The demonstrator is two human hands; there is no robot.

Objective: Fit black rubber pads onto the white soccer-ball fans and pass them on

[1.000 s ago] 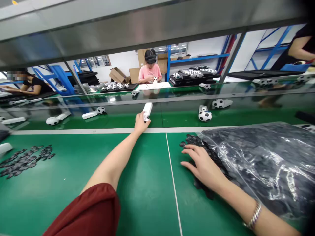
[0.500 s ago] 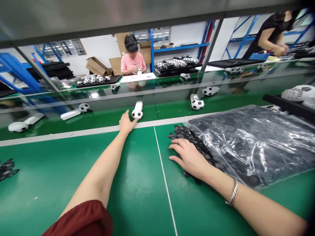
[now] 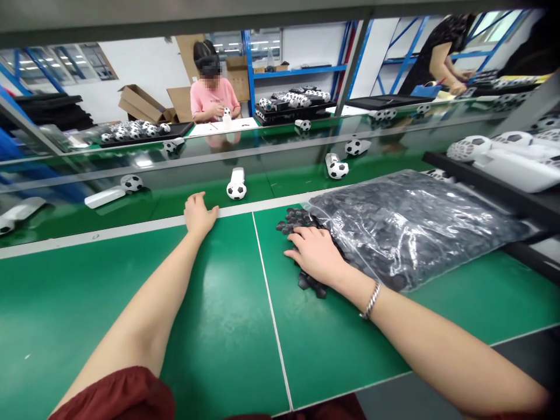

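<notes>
My left hand [image 3: 200, 216] reaches out to the pale edge strip along the belt, its fingers spread and holding nothing. Just right of it, apart from the thumb, a white part with a soccer-ball end [image 3: 237, 185] lies on the green belt [image 3: 286, 185]. My right hand [image 3: 315, 254] rests with bent, parted fingers on a heap of small black flat pieces [image 3: 312, 284]. That heap spills from the mouth of a clear plastic bag [image 3: 420, 227] full of the same pieces. Whether any piece is under my right fingertips is hidden.
More soccer-ball parts lie on the belt, one left [image 3: 114, 192] and one right [image 3: 336, 167]. A black tray [image 3: 485, 181] with white parts juts in at right. Across the belt, a person in pink [image 3: 214, 96] handles a part; another person stands far right.
The view has swung right. The soccer-ball part, beside my left thumb before, now lies farther right of the hand. My right hand stays on the black pieces.
</notes>
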